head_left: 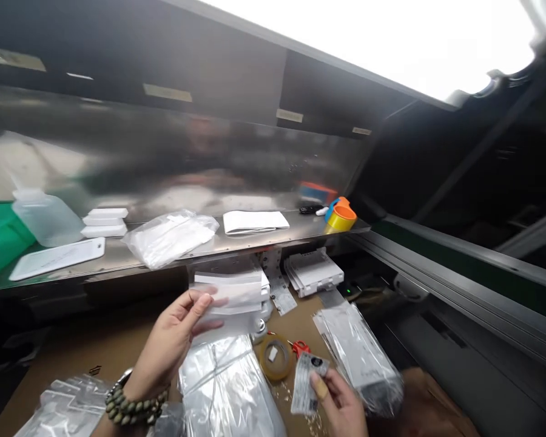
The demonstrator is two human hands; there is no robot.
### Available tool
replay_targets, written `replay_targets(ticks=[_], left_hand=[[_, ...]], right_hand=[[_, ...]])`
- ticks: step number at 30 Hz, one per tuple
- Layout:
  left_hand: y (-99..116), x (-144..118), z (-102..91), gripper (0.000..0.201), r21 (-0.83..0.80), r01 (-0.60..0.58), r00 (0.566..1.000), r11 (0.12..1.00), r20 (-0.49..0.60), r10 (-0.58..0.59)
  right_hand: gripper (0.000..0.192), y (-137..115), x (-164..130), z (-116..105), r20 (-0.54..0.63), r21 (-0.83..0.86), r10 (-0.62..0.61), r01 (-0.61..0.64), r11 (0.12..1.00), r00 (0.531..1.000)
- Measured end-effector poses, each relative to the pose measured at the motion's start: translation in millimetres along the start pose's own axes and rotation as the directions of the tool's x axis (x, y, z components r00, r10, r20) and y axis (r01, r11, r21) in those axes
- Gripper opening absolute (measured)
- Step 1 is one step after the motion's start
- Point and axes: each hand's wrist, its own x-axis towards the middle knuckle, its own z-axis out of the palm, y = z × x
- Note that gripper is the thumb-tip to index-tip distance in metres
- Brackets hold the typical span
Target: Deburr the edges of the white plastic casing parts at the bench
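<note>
head view has the left hand (173, 340) pinching a clear bag (230, 297) above the brown table (100, 346), the right hand (341, 403) pinching a label (307, 382) beside a tape roll (276, 358)

There is only one view, from a camera worn on the person's head. It looks forward and down over a brown worktop (109, 346), close enough that both hands sit at the bottom edge. It faces a steel shelf (236, 241) and shiny back panel, tilted so a conveyor rail (459, 285) runs off to the right.
</note>
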Motion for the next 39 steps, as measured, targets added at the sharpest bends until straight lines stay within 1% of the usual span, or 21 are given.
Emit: replay_targets(ticks=[3,8,10,12,14,17,19,21,24,25,27,28,29,31,32,33,34,36,37,38,39], left_hand=[[-29,-10,18.1,0.045,-0.020,0.071,0.993,0.997,0.100,-0.068],[-71,-36,55.2,0.048,-0.035,0.060,0.981,0.998,0.186,-0.052],[-86,-44,70.8,0.047,-0.020,0.074,0.965,0.997,0.255,-0.066],[-100,-51,87.0,0.049,0.009,0.058,0.954,0.998,0.295,-0.058],[-115,-60,104.9,0.048,0.050,0.002,0.953,0.999,0.302,-0.017],[-139,-84,136.9,0.039,0.102,-0.110,0.935,0.989,0.349,0.068],[-152,-104,159.6,0.032,0.100,-0.157,0.896,0.983,0.433,0.099],[-159,-120,181.3,0.033,0.083,-0.149,0.831,0.985,0.550,0.080],[-157,-129,212.4,0.054,0.073,-0.028,0.638,0.997,0.769,-0.038],[-154,-128,223.6,0.058,0.101,-0.014,0.595,0.995,0.800,-0.073],[-151,-124,248.8,0.054,0.222,-0.059,0.572,0.973,0.806,-0.150],[-151,-123,262.6,0.052,0.287,-0.076,0.529,0.955,0.823,-0.206],[-153,-123,276.5,0.050,0.345,-0.082,0.454,0.935,0.848,-0.273],[-161,-126,302.1,0.039,0.411,-0.063,0.240,0.909,0.891,-0.386],[-167,-128,312.5,0.035,0.424,-0.059,0.189,0.904,0.894,-0.407],[-173,-132,320.7,0.036,0.426,-0.068,0.203,0.902,0.891,-0.406],[-178,-136,326.5,0.038,0.426,-0.086,0.260,0.901,0.882,-0.393],[-186,-144,331.8,0.037,0.426,-0.137,0.431,0.894,0.839,-0.334],[-188,-147,332.4,0.035,0.433,-0.165,0.506,0.886,0.809,-0.300],[-189,-149,332.3,0.033,0.441,-0.190,0.562,0.877,0.781,-0.271],[-189,-150,332.2,0.031,0.449,-0.208,0.601,0.869,0.760,-0.249]], right_hand=[[0.042,-28,-2,0,0.085,0.061,-0.030,0.025,0.998,0.996],[0.027,-54,-16,-3,0.285,0.080,-0.103,0.083,0.993,0.953],[0.023,-58,-20,-13,0.256,0.038,-0.151,0.146,0.989,0.955],[0.019,-61,-23,-34,0.163,0.007,-0.201,0.202,0.979,0.966],[0.014,-65,-27,-63,0.138,-0.046,-0.240,0.249,0.968,0.961],[0.009,-72,-35,-107,0.296,-0.200,-0.239,0.305,0.931,0.925],[0.013,-74,-38,-134,0.363,-0.275,-0.241,0.351,0.895,0.900],[0.015,-75,-38,-163,0.342,-0.302,-0.296,0.403,0.864,0.892],[0.008,-77,-36,-209,0.323,-0.266,-0.354,0.443,0.856,0.878],[0.006,-79,-37,-225,0.350,-0.253,-0.335,0.432,0.866,0.875],[0.005,-85,-40,-251,0.418,-0.253,-0.265,0.392,0.885,0.869],[0.005,-88,-42,-263,0.449,-0.263,-0.227,0.371,0.891,0.864],[0.006,-90,-44,-273,0.476,-0.271,-0.196,0.355,0.895,0.857],[0.008,-92,-48,-292,0.510,-0.261,-0.169,0.339,0.904,0.843],[0.008,-91,-50,-302,0.500,-0.249,-0.164,0.322,0.913,0.850],[0.008,-89,-50,-312,0.460,-0.236,-0.160,0.294,0.926,0.873],[0.009,-87,-51,-322,0.377,-0.221,-0.158,0.254,0.941,0.913],[0.012,-80,-51,-340,0.076,-0.170,-0.168,0.179,0.969,0.983],[0.014,-77,-51,-346,-0.103,-0.133,-0.175,0.161,0.978,0.979],[0.015,-74,-51,-349,-0.254,-0.102,-0.182,0.161,0.982,0.950],[0.016,-73,-51,-348,-0.355,-0.089,-0.195,0.175,0.981,0.914]])
